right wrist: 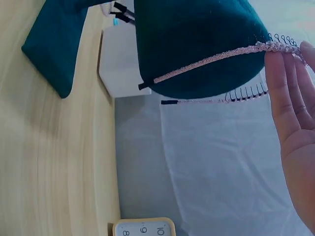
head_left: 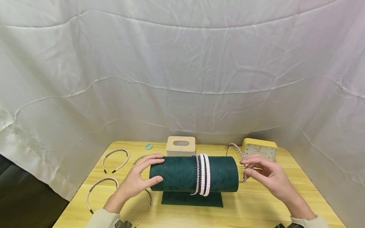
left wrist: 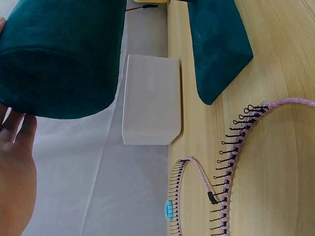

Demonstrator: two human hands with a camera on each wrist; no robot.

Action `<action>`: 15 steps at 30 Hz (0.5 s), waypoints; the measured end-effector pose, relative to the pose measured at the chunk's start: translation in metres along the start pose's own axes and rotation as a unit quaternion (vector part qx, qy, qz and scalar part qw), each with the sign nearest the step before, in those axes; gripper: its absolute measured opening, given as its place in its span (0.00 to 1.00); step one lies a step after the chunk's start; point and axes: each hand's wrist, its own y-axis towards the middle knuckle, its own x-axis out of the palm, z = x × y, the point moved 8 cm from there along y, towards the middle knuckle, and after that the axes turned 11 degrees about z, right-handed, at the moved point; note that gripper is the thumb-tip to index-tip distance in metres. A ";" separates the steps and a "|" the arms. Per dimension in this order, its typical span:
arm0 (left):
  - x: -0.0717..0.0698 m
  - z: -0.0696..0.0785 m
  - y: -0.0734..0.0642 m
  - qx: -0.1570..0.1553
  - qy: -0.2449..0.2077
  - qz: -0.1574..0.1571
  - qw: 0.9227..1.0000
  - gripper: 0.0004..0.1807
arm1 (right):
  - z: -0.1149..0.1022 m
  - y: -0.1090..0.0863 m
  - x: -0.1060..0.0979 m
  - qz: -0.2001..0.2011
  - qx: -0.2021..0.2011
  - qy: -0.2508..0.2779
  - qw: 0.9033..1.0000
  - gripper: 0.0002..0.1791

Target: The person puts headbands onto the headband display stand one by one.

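Note:
A dark green velvet cylinder on a flat green base stands in front of me. Several pink and white headbands sit side by side round its middle. My left hand steadies the cylinder's left end, fingers extended along it and thumb in front. At the right end, my right hand pinches a pink toothed headband by its upper curve. In the right wrist view this headband spans the cylinder's end, one black tip below. In the head view, part of it is hidden behind my fingers.
More headbands lie on the wooden table at the left: one farther back, one nearer, and others partly behind my left arm. A tissue box stands behind the cylinder, a light blue ring to its left, a yellow clock back right.

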 end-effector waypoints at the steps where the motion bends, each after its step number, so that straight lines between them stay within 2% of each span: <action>1: 0.000 0.000 0.000 -0.001 0.000 0.000 1.000 0.32 | -0.002 0.000 0.001 -0.002 -0.009 0.012 1.000 0.25; 4: 0.000 0.000 0.000 -0.002 -0.001 0.000 1.000 0.32 | -0.006 -0.001 0.006 -0.009 -0.028 0.039 0.999 0.25; 7: 0.000 0.000 0.000 0.000 -0.001 0.001 1.000 0.32 | -0.007 -0.001 0.010 -0.013 -0.028 0.041 0.999 0.25; 11: 0.000 0.000 0.000 0.005 0.001 0.001 1.000 0.32 | -0.004 -0.004 0.014 -0.017 -0.001 0.005 1.000 0.25; 15: 0.000 -0.001 0.000 -0.004 0.006 -0.001 1.000 0.32 | -0.003 -0.008 0.017 -0.026 0.019 -0.016 0.999 0.23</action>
